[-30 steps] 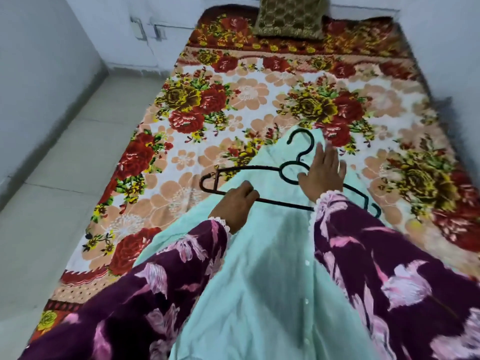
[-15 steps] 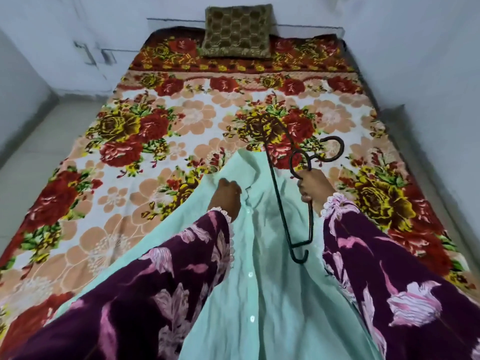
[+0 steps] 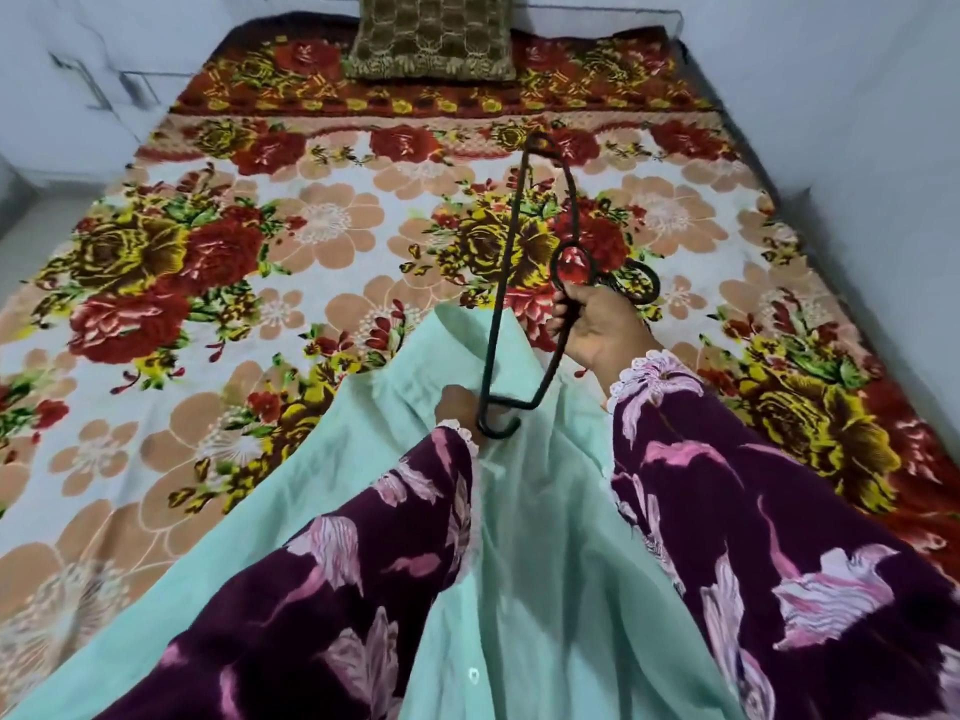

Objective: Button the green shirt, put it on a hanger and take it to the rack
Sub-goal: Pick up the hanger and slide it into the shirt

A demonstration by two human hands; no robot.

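Note:
The pale green shirt (image 3: 540, 537) lies flat on the bed, collar pointing away from me, with white buttons down its front. My right hand (image 3: 597, 330) is shut on the neck of a black hanger (image 3: 501, 283), which stands on end above the collar. The hanger's lower end hangs just over the shirt near my left wrist. My left hand (image 3: 460, 405) rests on the shirt just below the collar; only its back shows, so its fingers are hidden in the cloth. Both arms wear dark purple sleeves with pink flowers.
The bed is covered by a floral blanket (image 3: 234, 262) in red, yellow and peach. An olive patterned cushion (image 3: 431, 36) sits at the head of the bed. White walls close in behind and on the right; bare floor (image 3: 21, 220) lies to the left.
My right hand lifted the hanger off the shirt and turned it from lying flat to standing on end. My left hand let go of the hanger bar and moved to the shirt's collar.

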